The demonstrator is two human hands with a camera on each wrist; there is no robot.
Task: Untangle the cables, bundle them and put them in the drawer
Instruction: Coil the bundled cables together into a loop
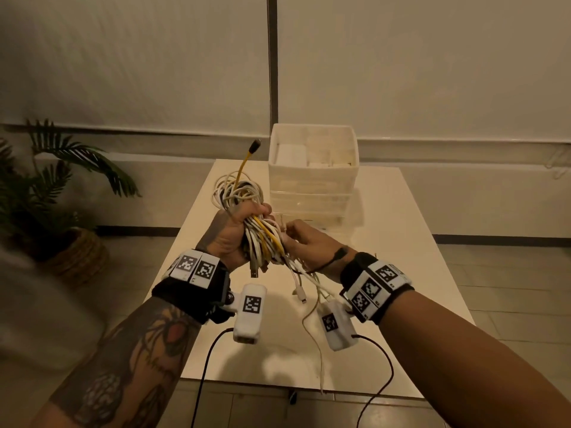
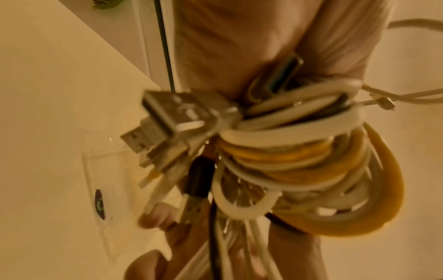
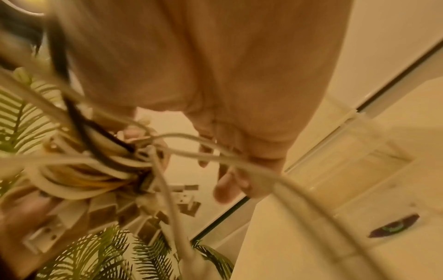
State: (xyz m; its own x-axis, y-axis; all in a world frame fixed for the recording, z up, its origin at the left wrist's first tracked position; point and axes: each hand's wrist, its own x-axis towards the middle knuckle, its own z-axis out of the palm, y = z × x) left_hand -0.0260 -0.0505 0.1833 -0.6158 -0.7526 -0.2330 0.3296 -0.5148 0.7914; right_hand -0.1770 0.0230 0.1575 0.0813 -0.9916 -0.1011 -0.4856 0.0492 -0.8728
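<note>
Clutching the cable bundle [image 1: 259, 233] above the surface [image 1: 386, 242], the left hand [image 1: 234, 233] has its grip clamped around the white and yellow loops. At the bundle's right side, the right hand [image 1: 309, 242] pinches a thin tie [image 2: 381, 100]. Farther right and beyond, the drawer unit [image 1: 312, 180] stands.
</note>
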